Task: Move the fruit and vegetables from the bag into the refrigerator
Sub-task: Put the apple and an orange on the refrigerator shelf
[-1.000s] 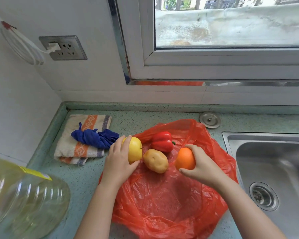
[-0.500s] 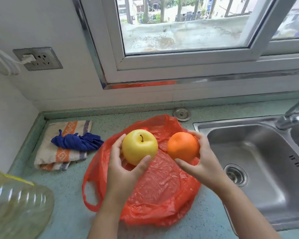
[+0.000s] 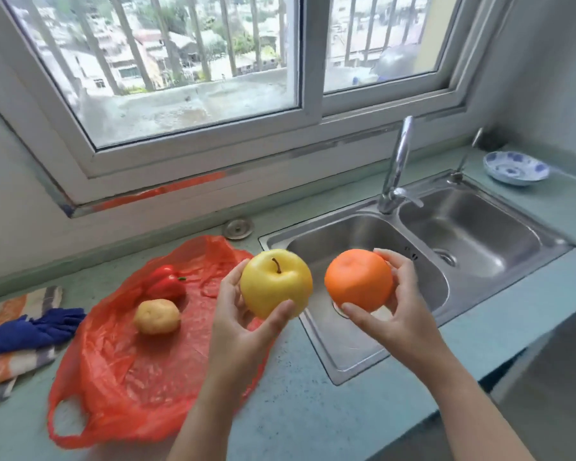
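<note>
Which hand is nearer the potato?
Left. The left hand, holding the apple, is just right of the potato, over the bag; the right hand, holding the orange, is farther right, by the sink.

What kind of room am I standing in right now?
Most likely a home kitchen: a steel double sink with a tap set in a green countertop under a window.

One apple [image 3: 275, 282], one orange [image 3: 358, 279], one pepper [image 3: 167, 286], one potato [image 3: 157, 316], one bag [image 3: 130, 377], one bowl [image 3: 516, 168].

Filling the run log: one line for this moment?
left hand: holds yellow apple | right hand: holds orange | red pepper, potato: on bag
</note>
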`<state>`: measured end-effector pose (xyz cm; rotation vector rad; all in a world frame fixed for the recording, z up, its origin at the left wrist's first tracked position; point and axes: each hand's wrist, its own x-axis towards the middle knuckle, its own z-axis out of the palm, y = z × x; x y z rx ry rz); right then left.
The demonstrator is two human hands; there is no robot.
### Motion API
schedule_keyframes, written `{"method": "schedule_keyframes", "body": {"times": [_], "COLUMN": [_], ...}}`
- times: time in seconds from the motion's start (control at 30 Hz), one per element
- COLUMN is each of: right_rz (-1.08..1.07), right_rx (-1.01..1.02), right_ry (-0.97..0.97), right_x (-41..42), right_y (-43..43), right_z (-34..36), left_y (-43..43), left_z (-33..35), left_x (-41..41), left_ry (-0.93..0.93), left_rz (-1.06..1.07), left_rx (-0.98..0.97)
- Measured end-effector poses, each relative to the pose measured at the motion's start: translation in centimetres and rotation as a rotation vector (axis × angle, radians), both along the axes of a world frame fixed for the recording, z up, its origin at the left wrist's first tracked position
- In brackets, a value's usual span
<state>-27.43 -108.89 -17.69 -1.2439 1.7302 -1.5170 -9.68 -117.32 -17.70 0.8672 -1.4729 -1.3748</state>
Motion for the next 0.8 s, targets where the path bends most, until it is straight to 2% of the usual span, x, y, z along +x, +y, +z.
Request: {"method": "schedule_keyframes", "body": {"times": [0.43, 0.8], "right_rz": [-0.597, -1.273], "right_rx": [-0.099, -0.16], "right_ry": [0.052, 0.137], "right_x": [-11.8, -13.2], "right_y": [29.2, 51.7], "right_z": [2.8, 2.2], "left_y": [21.7, 41.4], "left_z": [2.9, 3.6], "left_x": [-20.0, -32.2], "left_ry": [0.087, 0.049], "left_rz": [-0.541, -1.146], "left_rx": [-0.018, -0.076]}}
